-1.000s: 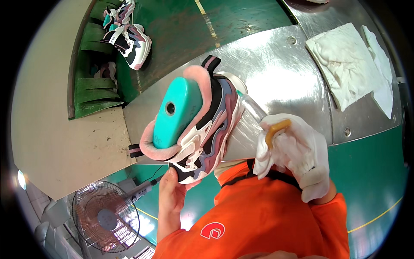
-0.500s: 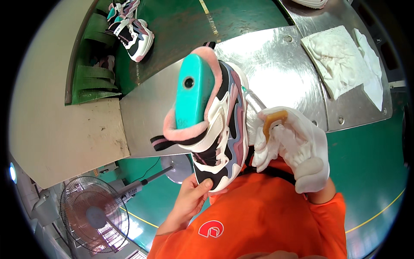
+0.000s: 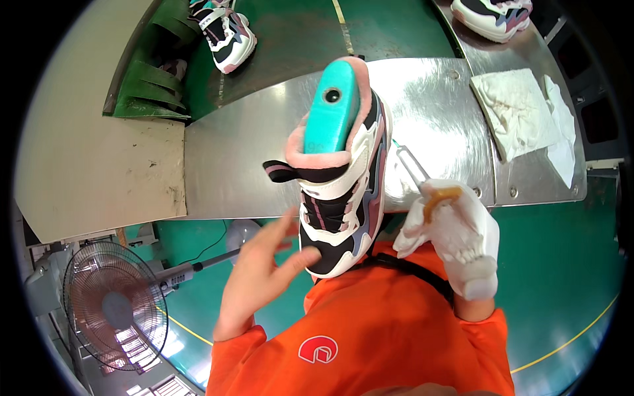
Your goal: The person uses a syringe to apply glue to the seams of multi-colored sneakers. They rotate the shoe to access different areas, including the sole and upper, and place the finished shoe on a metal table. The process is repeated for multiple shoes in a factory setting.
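Note:
In front of me a black, white and pink sneaker (image 3: pixel 333 214) stands on the near edge of the steel table, its toe toward me. A teal shoe last (image 3: pixel 323 135) fills its padded pink collar. My bare left hand (image 3: pixel 254 274) is open at the left of the toe, fingers spread and slightly blurred; whether the thumb touches the shoe I cannot tell. White-gloved, my right hand (image 3: pixel 456 241) grips a slim syringe (image 3: pixel 413 165) with a green tip, right of the shoe and pointing away from me. An amber band (image 3: pixel 439 200) shows at the gloved fingers.
The steel table (image 3: pixel 432 86) carries a folded white cloth (image 3: pixel 512 112) and a white sheet (image 3: pixel 561 142) at right. Other sneakers lie beyond: one at far left (image 3: pixel 228 43), another at far right (image 3: pixel 492 20). A standing fan (image 3: pixel 119 307) is at lower left.
My left hand has let go of the toe and spread its fingers. The syringe tip has moved off the shoe's side. The whole view has shifted a little.

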Tool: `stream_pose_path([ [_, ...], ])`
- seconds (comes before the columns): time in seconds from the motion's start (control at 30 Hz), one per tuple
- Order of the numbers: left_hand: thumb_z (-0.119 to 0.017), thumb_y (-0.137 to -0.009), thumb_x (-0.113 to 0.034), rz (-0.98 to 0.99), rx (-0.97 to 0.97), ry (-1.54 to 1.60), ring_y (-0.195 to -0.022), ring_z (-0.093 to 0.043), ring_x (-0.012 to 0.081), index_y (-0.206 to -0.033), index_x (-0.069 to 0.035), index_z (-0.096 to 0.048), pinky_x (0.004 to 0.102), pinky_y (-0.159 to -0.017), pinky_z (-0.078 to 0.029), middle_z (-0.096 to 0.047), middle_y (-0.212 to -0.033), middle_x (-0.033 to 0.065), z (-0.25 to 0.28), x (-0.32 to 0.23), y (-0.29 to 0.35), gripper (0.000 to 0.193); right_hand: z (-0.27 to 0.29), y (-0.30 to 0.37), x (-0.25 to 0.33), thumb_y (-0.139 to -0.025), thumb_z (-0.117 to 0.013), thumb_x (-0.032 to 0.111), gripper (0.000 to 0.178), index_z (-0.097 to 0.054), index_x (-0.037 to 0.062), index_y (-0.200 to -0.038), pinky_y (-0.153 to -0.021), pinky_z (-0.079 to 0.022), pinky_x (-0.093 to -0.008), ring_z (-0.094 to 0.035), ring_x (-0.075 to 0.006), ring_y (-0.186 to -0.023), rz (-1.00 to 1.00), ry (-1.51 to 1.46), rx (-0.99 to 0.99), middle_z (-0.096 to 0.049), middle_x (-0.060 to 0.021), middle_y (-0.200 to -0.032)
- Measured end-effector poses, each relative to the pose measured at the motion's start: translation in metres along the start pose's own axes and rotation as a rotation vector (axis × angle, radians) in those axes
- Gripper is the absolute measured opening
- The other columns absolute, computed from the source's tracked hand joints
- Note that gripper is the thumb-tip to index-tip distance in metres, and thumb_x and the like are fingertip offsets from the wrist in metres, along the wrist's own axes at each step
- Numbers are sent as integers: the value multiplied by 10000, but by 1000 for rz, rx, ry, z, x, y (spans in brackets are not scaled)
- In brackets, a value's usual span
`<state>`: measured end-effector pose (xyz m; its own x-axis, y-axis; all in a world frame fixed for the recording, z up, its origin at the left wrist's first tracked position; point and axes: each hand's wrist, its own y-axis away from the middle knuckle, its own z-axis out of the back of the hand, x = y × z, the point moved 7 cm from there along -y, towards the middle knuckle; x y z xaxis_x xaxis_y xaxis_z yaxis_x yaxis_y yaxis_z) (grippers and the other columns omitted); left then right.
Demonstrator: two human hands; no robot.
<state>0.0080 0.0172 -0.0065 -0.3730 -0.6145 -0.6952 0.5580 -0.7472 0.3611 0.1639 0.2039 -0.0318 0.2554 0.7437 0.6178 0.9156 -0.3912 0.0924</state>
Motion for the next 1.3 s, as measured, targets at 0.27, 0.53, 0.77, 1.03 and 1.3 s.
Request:
stream_pose_path([
  [0.27, -769, -775, -122, -444, -296, 174, -1226, -520, 269, -1364, 8, -376, 373, -995, -427, -500, -1317, 185, 4, -65, -73, 720, 34, -2, 21, -514, -878, 138, 1068, -298, 9, -1402, -884, -509, -399, -576, -282, -1050, 426, 454, -117, -495, -130, -1165],
  [0.53, -716, -848, -143, -564, -528, 317, -971, -609, 139, -1248, 33, -506, 284, -851, -492, -644, -1090, 83, 111, -91, -214, 485, 66, -6, 48, -548, -863, 97, 955, -344, -44, -1337, -824, -495, -347, -586, -254, -951, 640, 1311, -534, -532, -146, -1081],
  [0.77, -688, -824, -481, -254, -787, -386, -1095, -588, 442, -1395, 139, -274, 434, -932, -463, -580, -1168, 346, 233, -17, -411, 939, 59, -23, 55, -544, -839, 46, 778, -411, -23, -1190, -566, -383, -178, -310, -35, -524, 496, 1152, -519, -371, 56, -696],
  [1.03, -711, -768, -38, -1181, -831, -847, -1304, -433, 364, -1399, 7, -390, 443, -1078, -362, -446, -1394, 230, 81, -256, -398, 709, 91, -16, 44, -504, -867, 203, 817, -470, -56, -1170, -546, -446, -213, -472, -107, -606, 317, 1069, -654, -477, -21, -764],
  [1.3, -568, -850, -198, -1904, -675, -2035, -1389, -346, 161, -1362, -187, -482, 447, -1164, -214, -458, -1438, -45, -81, -368, -477, 519, 110, -18, 28, -511, -885, 105, 858, -416, 30, -1226, -502, -382, -197, -384, -55, -531, 242, 697, -780, -508, -37, -856],
])
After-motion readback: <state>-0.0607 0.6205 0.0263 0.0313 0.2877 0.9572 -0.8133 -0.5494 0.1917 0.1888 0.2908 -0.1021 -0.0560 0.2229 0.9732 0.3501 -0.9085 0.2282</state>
